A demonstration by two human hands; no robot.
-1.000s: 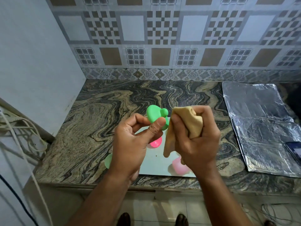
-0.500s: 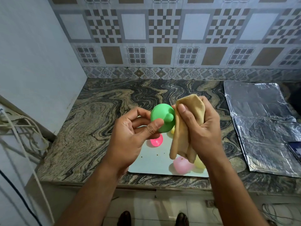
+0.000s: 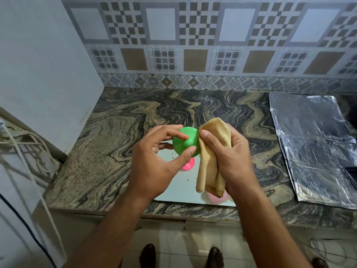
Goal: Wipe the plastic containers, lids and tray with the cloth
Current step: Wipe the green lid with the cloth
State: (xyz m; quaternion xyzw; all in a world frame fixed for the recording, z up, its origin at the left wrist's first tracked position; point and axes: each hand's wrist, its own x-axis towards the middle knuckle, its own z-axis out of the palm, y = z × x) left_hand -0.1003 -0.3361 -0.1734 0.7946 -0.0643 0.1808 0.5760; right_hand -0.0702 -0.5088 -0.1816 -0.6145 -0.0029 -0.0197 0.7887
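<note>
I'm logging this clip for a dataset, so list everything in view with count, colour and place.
green lid: 1, green, held above the tray
cloth: 1, tan, bunched against the lid's right edge
tray: 1, white, on the counter's front edge
pink pieces: 2 visible, on the tray, partly hidden
counter: 1, swirled brown and black
foil sheet: 1, silver, counter's right side
cables: several, white, at left
left hand: 1, fingers pinch the lid
right hand: 1, grips the cloth
</note>
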